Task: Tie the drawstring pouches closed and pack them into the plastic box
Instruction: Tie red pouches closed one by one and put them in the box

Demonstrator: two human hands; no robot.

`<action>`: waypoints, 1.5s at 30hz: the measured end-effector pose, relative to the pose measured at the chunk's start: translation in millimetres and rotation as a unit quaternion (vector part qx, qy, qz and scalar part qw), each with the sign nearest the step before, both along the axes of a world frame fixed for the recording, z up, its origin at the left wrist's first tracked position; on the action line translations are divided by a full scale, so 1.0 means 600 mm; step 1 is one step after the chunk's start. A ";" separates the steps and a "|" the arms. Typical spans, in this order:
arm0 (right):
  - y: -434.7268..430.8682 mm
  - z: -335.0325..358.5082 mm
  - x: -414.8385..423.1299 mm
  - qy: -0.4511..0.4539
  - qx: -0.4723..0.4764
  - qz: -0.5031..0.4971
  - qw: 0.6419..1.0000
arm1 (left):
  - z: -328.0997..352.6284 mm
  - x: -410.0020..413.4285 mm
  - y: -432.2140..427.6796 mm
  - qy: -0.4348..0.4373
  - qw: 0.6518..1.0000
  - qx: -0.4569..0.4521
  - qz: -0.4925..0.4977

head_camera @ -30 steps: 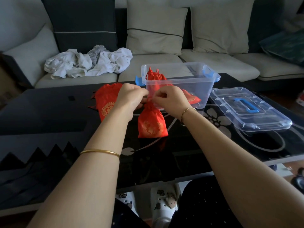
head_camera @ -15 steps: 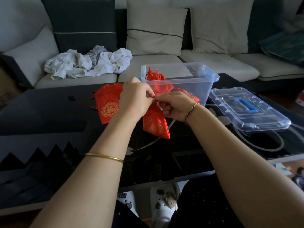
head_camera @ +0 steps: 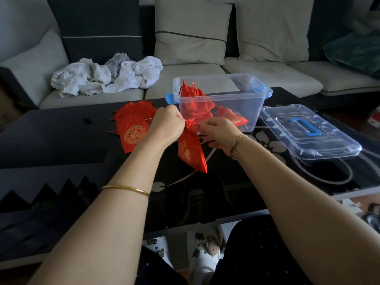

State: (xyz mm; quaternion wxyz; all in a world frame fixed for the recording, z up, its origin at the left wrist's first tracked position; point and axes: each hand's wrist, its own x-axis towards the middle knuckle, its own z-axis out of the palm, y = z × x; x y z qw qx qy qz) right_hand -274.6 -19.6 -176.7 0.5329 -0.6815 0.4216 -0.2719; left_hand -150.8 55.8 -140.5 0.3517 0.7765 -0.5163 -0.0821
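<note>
Two grips work at one neck. The left grip (head_camera: 167, 122) is curled tight and pinches the red cord (head_camera: 190, 122) on its side, while the right grip (head_camera: 219, 131) pinches the other end with bent fingers. A small bunched knot sits between them. A second ago both grips were pressed together over the pouch (head_camera: 192, 150), which stood upright. Now they have drawn slightly apart, and the pouch slants away beneath them with its bottom corner pointing back toward the person. I judge that the cord is being pulled tight and this pouch is nearly ready to pack. I cannot tell whether its lower corner touches the desk (head_camera: 61, 145).

The pouch is thin, glossy red cloth with a gold printed pattern, pleated at the neck and flat and pointed at the base. Just beyond the grips stands the plastic box (head_camera: 249, 112), clear and straight-walled with blue clips. At least two tied pouches (head_camera: 195, 99) lie inside it. Just outside the left grip lies a loose heap of flat pouches (head_camera: 131, 130), seemingly not yet tied. Well out past the right grip rests the clear lid (head_camera: 333, 145) with its blue handle. The desk is dark, shiny glass with pale flower lines.
</note>
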 end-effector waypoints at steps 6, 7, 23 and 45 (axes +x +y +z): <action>0.030 -0.018 -0.020 0.061 -0.072 0.040 0.995 | 0.016 0.004 -0.010 0.283 0.959 -0.020 0.014; 0.033 -0.027 -0.015 0.057 -0.094 0.011 0.994 | 0.020 0.001 -0.013 0.320 0.947 -0.032 0.012; -0.161 0.205 -0.019 0.193 -0.308 -0.235 0.901 | 0.080 0.054 -0.135 0.335 0.920 -0.163 0.123; 0.026 0.012 0.231 0.265 -0.351 0.076 0.895 | -0.150 0.176 -0.009 0.036 0.944 0.172 0.279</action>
